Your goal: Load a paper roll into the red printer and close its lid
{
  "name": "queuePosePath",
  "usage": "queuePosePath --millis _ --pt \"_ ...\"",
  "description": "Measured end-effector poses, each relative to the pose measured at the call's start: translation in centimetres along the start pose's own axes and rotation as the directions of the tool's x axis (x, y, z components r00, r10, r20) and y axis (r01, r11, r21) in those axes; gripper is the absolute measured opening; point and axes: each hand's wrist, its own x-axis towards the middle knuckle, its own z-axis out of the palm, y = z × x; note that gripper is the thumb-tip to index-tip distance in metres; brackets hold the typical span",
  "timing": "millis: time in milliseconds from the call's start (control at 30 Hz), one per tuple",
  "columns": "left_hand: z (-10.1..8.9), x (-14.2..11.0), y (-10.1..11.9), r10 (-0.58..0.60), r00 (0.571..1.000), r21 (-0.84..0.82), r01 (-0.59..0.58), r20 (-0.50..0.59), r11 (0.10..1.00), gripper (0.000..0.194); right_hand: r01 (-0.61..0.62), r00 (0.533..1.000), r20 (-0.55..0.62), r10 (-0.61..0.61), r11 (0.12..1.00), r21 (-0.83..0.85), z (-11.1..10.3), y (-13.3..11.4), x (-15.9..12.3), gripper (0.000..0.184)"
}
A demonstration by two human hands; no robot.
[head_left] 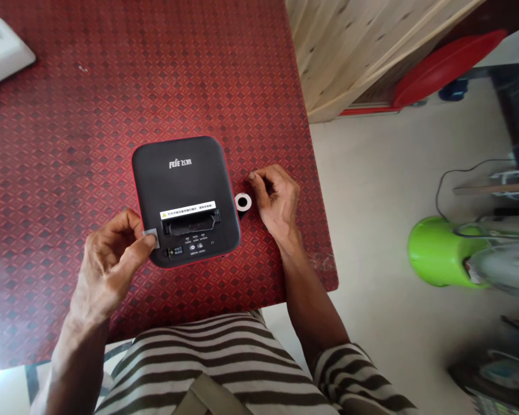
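Note:
A black receipt printer (181, 184) with red edges lies on the patterned red table (90, 104). Its top has a white warning strip (188, 210) above a dark paper slot, with small buttons below. My left hand (112, 259) pinches a small greyish-white slip of paper (151, 237) between thumb and finger, at the printer's lower left corner. To the printer's right stands a small white paper roll (243, 196), its dark core facing up. Just right of that roll, my right hand (279, 199) rests on the table, fingers curled in and thumb close to the forefinger, with nothing visible in it.
A white device (4, 52) sits at the table's far left corner. Beyond the right table edge are a pale wooden panel (354, 46), a red round object (445, 69) and a green bucket (432, 252) on the floor. A dark cable runs near the bucket.

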Motion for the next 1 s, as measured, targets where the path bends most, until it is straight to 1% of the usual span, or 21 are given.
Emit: queuePosePath --millis 100,233,333,433,533,633,700,767,833,900,967,1000 --pt "0.1 0.0 -0.1 -0.057 0.998 -0.079 0.06 0.038 0.995 0.023 0.005 1.0 -0.004 -0.005 1.0 0.004 0.0 0.0 0.0 0.027" --pt "0.4 -0.1 0.1 -0.068 0.997 -0.127 0.072 0.034 0.989 0.025 -0.003 1.0 0.007 0.003 1.0 0.002 0.0 0.1 0.0 0.026" --pt "0.5 -0.2 0.4 -0.075 0.996 -0.155 0.082 0.051 0.985 0.028 0.011 1.0 -0.011 -0.011 1.0 0.009 0.1 0.2 0.0 0.028" --pt "0.6 -0.2 0.4 -0.084 0.996 -0.152 0.09 0.041 0.984 0.029 0.008 1.0 -0.011 -0.008 1.0 0.013 0.1 0.3 0.0 0.029" --pt "0.7 -0.1 0.3 -0.09 0.996 -0.117 0.09 0.008 0.989 0.031 0.0 1.0 0.003 -0.001 1.0 0.016 0.2 0.3 0.0 0.027" --pt "0.7 -0.1 0.1 -0.087 0.996 -0.091 0.087 0.002 0.992 0.032 0.009 1.0 -0.004 -0.009 1.0 0.024 0.3 0.3 0.1 0.026" --pt "0.5 -0.1 -0.1 -0.078 0.997 -0.084 0.078 -0.004 0.993 0.03 0.011 1.0 -0.007 -0.011 0.999 0.03 0.2 0.3 0.1 0.025" --pt "0.0 -0.1 -0.2 -0.07 0.997 -0.068 0.071 0.013 0.995 0.028 0.007 1.0 0.01 -0.008 0.999 0.049 -0.3 0.0 0.2 0.024" --pt "-0.7 -0.1 -0.1 -0.056 0.996 -0.054 0.06 0.071 0.997 0.025 0.017 0.999 0.027 -0.019 0.998 0.068 -1.3 -1.0 0.3 0.021" --pt "-1.4 0.4 0.0 -0.001 0.994 -0.04 0.005 0.106 0.999 0.027 0.066 0.997 0.029 -0.068 0.995 0.069 -2.7 -2.8 0.5 0.018" --pt "-1.7 1.5 0.2 0.086 0.994 -0.045 -0.083 0.067 0.996 0.033 0.165 0.985 0.053 -0.167 0.985 0.046 -4.0 -5.4 0.8 0.015" --pt "-1.7 2.3 0.2 0.129 0.992 -0.05 -0.128 0.017 0.991 0.036 0.233 0.969 0.076 -0.235 0.972 0.041 -4.4 -6.7 1.0 0.015"
